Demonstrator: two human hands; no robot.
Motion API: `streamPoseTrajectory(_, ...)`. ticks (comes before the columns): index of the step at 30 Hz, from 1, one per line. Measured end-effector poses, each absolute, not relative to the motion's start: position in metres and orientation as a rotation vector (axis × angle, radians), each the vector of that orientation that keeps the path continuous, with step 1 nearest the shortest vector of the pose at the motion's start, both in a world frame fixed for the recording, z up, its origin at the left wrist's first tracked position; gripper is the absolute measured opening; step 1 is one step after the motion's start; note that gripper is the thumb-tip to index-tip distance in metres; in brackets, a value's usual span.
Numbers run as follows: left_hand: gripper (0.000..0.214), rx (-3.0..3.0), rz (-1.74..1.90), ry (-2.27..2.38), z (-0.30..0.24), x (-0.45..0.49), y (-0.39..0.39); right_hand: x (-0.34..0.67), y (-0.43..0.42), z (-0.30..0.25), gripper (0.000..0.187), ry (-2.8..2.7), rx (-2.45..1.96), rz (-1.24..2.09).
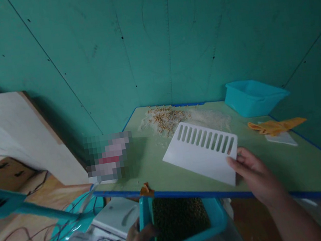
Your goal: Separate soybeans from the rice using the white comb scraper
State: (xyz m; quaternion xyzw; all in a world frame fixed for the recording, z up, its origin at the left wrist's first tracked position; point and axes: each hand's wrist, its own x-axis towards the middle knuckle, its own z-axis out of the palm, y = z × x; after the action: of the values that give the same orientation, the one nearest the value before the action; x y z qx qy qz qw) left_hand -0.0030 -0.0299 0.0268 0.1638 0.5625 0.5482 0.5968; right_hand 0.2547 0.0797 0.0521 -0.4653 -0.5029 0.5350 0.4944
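Note:
My left hand [137, 238] grips the left rim of a teal plastic tub [220, 218] below the table's front edge. Small dark green beans [178, 222] fill the tub, with some tan ones at the right. My right hand [256, 174] pinches the right end of a white plastic scraper [196, 157] with a row of slots along its far edge. The scraper is tilted above the table. Beyond it, a heap of tan beans [166, 120] lies mixed with white grains [211, 117], spread along the back of the tabletop.
On the blue-edged green table [145, 163], a second teal tub [244, 104] stands back right, near an orange cloth [272, 126] over a white sheet [285, 140]. A blurred-out object [110, 160] sits at the left edge. A teal fan [9, 201] and cables occupy the left.

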Motion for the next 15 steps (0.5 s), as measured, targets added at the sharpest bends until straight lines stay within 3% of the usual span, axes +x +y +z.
streamPoseTrajectory(10, 0.004, 0.346, 1.34, 1.346, 0.028, 0.002, -0.049, 0.255, 0.082, 0.053, 0.03, -1.091, -0.997, 1.274)
streamPoseTrajectory(15, 0.017, 0.424, 1.328, 1.337, 0.028, -0.002, -0.06, 0.256, 0.084, 0.054, 0.029, -1.045, -0.949, 1.245)
